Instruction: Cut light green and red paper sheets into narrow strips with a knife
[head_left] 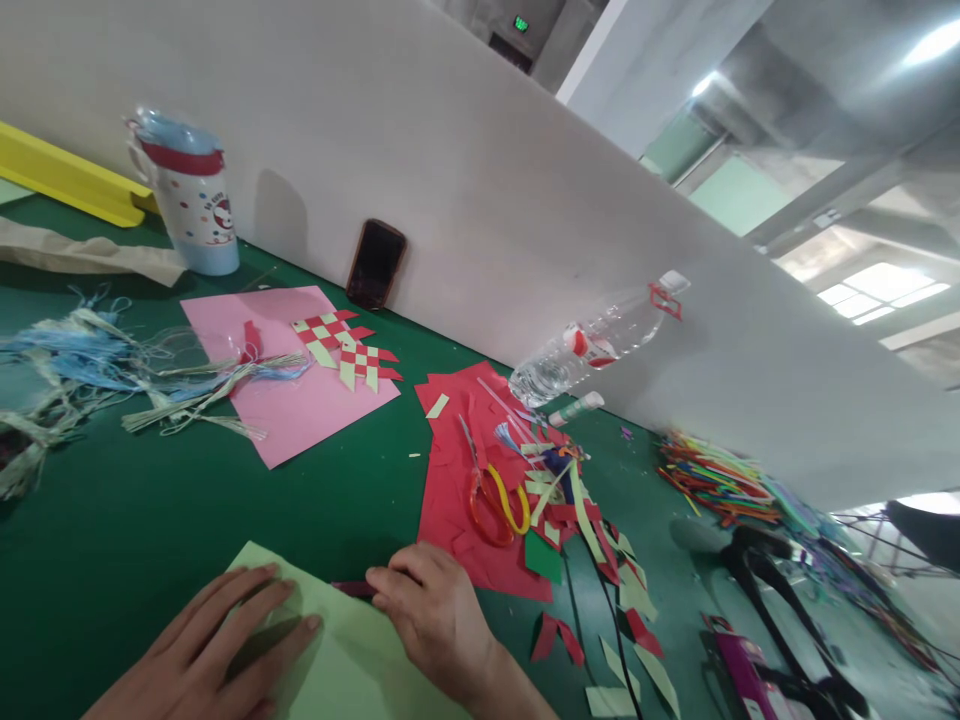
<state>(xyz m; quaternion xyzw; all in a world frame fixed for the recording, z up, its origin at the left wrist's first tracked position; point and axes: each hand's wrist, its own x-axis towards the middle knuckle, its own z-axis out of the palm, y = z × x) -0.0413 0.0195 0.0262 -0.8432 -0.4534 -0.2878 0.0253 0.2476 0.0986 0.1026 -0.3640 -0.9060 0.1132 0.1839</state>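
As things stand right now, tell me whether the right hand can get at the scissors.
Probably yes: the scissors lie just beyond the right hand on red paper, their handles uncovered. The hand seems to pinch a slim purple item, though, which it would likely have to release first.

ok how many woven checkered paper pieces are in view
2: one checkered piece near the right edge of the pink sheet, the other checkered piece just in front and to its right. Any under the paper scraps would be hidden.
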